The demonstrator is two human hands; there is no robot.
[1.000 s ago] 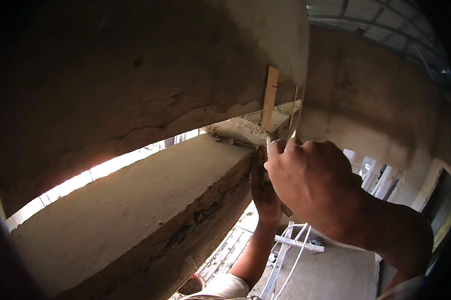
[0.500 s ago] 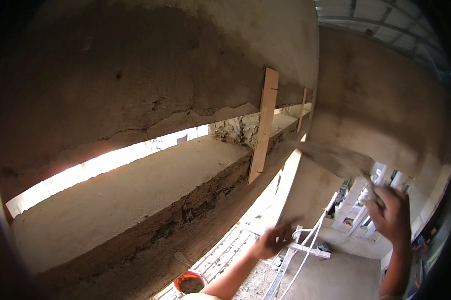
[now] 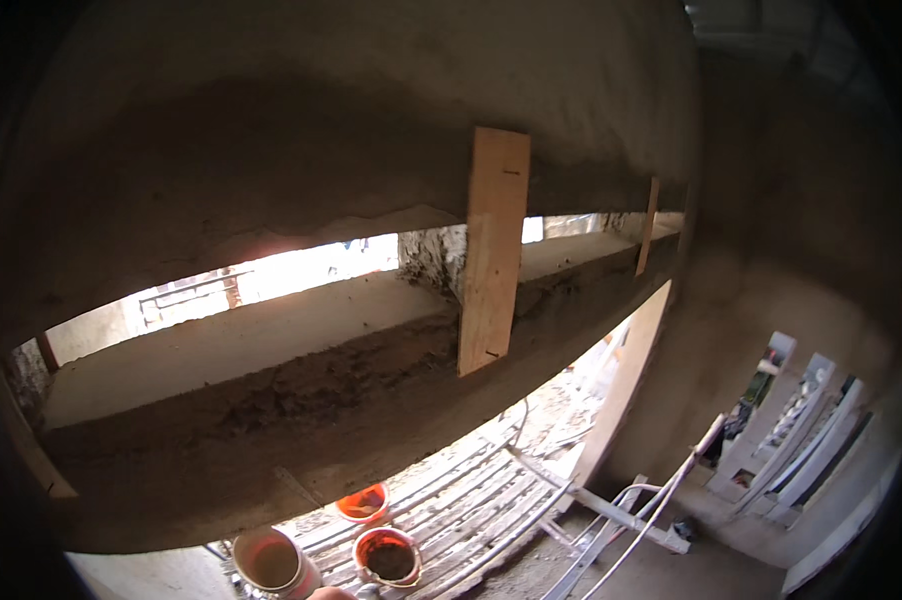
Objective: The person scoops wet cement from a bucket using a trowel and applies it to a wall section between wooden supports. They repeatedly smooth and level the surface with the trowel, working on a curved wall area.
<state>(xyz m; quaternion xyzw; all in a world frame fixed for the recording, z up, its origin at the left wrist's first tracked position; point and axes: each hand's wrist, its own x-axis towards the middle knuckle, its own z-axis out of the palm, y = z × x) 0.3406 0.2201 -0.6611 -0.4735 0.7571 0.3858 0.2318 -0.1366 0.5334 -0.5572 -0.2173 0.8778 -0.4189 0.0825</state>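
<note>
At the lower edge, beside the buckets, only a small patch of skin shows, apparently my left hand (image 3: pixel 331 593); its fingers are hidden. My right hand is out of view. Nearest to the patch are a pale bucket (image 3: pixel 269 562) and an orange-lined bucket (image 3: pixel 388 558) with dark wet mortar inside. Another orange bucket (image 3: pixel 362 503) stands just behind them. Above, a wooden board (image 3: pixel 493 250) with nails in it spans the long wall opening upright. Rough, dark mortar (image 3: pixel 341 385) covers the face below the pale sill (image 3: pixel 241 345).
A second narrow board (image 3: pixel 648 228) crosses the opening farther right. Slatted planking (image 3: pixel 471 510) lies below, with a metal ladder-like frame (image 3: pixel 601 545) at its right. A leaning plank (image 3: pixel 621 385) rises beside the right wall (image 3: pixel 771 230). Pale upright slats (image 3: pixel 796 430) stand at the lower right.
The view has shifted, bringing several buckets into sight. My right hand, with a blurred trowel, and my left forearm have left the middle of the picture.
</note>
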